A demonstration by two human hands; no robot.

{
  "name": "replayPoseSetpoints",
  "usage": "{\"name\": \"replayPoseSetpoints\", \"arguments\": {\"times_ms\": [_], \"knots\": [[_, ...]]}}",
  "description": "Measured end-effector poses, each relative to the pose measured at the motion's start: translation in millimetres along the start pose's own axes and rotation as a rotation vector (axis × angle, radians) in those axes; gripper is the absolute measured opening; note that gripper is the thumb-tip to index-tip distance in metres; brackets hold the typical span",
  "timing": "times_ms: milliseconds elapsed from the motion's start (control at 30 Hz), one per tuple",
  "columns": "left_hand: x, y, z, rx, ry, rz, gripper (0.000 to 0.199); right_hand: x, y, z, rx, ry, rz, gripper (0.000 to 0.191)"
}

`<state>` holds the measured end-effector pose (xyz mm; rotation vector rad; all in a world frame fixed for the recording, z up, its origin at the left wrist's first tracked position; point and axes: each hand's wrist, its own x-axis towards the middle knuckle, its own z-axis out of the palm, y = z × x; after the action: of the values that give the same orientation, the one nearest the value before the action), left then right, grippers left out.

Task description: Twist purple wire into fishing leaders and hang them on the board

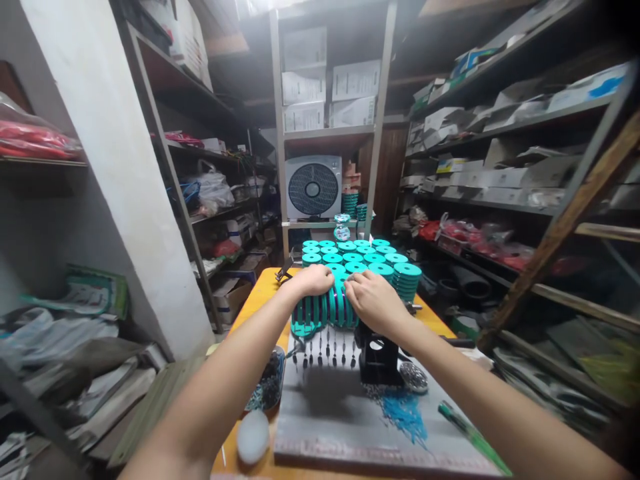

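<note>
Bright teal discs, like foam line winders [336,303], stand on edge in a row with dark gaps between them. My left hand [315,280] is over the top of this row, its fingers curled and closed. On the other side, my right hand [373,300] is closed too, fingertips bent towards the row's top. Whatever is pinched in either hand is too small or hidden. Several dark swivel-like pieces [327,347] hang below the discs in a line. Beside them a black metal stand [381,360] rises from the grey board [325,427].
Stacks of teal discs [350,259] fill the table's far part. Blue strands [406,415], a round metal dish [413,377] and a green tube [473,437] lie on the board. A white egg-shaped object [253,437] sits left. A box fan [313,188] stands behind; loaded shelves flank both sides.
</note>
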<state>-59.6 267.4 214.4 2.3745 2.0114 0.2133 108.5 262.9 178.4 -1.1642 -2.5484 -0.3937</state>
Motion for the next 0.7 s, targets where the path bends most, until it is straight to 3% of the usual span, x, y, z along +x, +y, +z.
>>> {"name": "replayPoseSetpoints", "arguments": {"times_ms": [100, 200, 300, 533, 700], "knots": [[-20.2, 4.9, 3.0, 0.019, 0.082, 0.0, 0.031, 23.0, 14.3, 3.2, 0.067, -0.095, -0.005, 0.026], [-36.5, 8.4, 8.9, 0.031, 0.064, 0.024, 0.03, 44.4, 27.4, 3.8, 0.14, -0.168, -0.006, 0.027], [-37.2, 7.8, 13.8, 0.04, 0.021, 0.017, 0.031, 48.8, 29.7, 4.0, 0.194, -0.134, -0.001, 0.027], [-1.3, -3.0, 7.8, -0.059, -0.16, 0.015, 0.032, 3.0, 7.3, -5.7, 0.305, 0.175, -0.084, 0.016], [18.7, -12.8, 8.3, -0.171, -0.26, -0.011, 0.034, -23.9, 2.8, -9.3, 0.389, 0.258, -0.223, 0.015]]}}
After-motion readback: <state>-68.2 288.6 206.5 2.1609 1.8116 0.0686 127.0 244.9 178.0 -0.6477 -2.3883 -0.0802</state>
